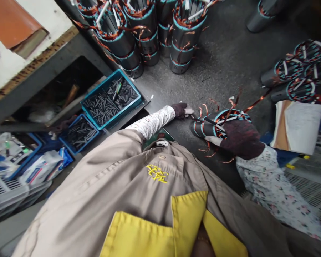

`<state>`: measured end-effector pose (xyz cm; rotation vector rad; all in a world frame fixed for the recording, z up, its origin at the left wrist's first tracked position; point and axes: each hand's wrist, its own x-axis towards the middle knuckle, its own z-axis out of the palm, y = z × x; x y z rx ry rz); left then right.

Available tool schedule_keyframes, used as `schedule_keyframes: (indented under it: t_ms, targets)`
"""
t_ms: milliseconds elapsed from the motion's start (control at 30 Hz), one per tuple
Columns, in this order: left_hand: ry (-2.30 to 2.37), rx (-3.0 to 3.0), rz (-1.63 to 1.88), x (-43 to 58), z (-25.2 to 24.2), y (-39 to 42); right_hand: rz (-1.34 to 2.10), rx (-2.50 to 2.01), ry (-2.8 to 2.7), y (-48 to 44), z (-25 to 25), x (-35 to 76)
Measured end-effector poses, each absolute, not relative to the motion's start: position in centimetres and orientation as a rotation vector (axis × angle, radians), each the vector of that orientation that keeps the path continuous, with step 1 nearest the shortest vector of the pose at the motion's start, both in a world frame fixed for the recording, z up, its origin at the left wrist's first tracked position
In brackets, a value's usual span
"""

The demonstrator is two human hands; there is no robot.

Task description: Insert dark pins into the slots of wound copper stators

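Note:
A motor stator [207, 127] lies on its side on the dark bench, with copper wire ends sticking out and white sleeves and teal insulation at its rim. My right hand [239, 137], in a dark glove with bare fingertips, is wrapped around its right end. My left hand [182, 110], gloved the same way, is at the stator's left end with its fingers pinched together. What those fingers hold, if anything, is too small to make out. Patterned white sleeves cover both forearms.
Stacked stators [182, 43] stand at the back, and more stators [301, 67] lie at the right. A blue bin [139, 97] and a smaller blue bin [97, 132] hold short dark pieces. A paper stack [299, 125] sits right; an orange book [14, 23] is upper left.

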<state>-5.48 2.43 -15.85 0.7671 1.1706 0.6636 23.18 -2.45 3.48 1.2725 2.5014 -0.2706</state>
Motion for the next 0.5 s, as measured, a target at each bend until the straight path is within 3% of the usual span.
schedule_keyframes:
  t_ms: [267, 400, 500]
  targets:
    - [1.286, 0.51, 0.759, -7.9, -15.0, 1.2, -0.238, 1.259, 2.499, -2.5, 3.4, 22.9]
    - [1.422, 0.793, 0.878, -10.6, -15.1, 0.4, -0.263, 1.269, 2.409, -2.4, 4.0, 22.3]
    - [1.653, 1.138, 0.676, -13.1, -14.5, -1.5, -0.288, 1.253, 2.436, -2.3, 4.1, 22.5]
